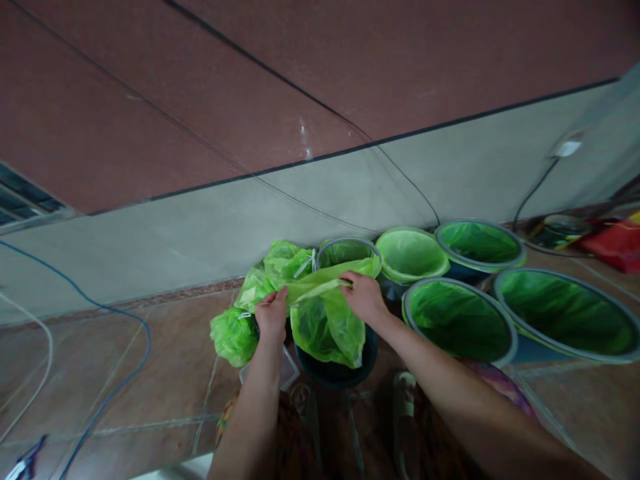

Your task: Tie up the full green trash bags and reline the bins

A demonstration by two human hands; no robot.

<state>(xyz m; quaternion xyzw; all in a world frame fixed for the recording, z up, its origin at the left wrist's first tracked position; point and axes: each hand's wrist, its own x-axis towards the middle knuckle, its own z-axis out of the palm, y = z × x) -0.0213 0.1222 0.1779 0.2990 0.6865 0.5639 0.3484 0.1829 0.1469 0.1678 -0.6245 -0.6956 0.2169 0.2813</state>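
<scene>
A thin green plastic bag (pixel 327 327) is stretched between my two hands, its lower part hanging into a dark bin (pixel 337 377) at my feet. My left hand (pixel 271 312) is closed on the bag's edge at the left. On the other side, my right hand (pixel 364 298) pinches the same edge, a little higher. Left of the bag sit a knotted green bag (pixel 234 337) and a larger green bag (pixel 285 263) with a white tie. Right behind my hands stands a lined bin (pixel 350 251) with a grey rim.
More green-lined bins (pixel 460 323) stand to the right, several along the wall (pixel 300 207). A blue cable (pixel 115 307) and a white cable (pixel 47 340) run over the tiled floor on the left. Red items (pixel 617 245) lie far right. My sandalled feet (pixel 404 390) flank the dark bin.
</scene>
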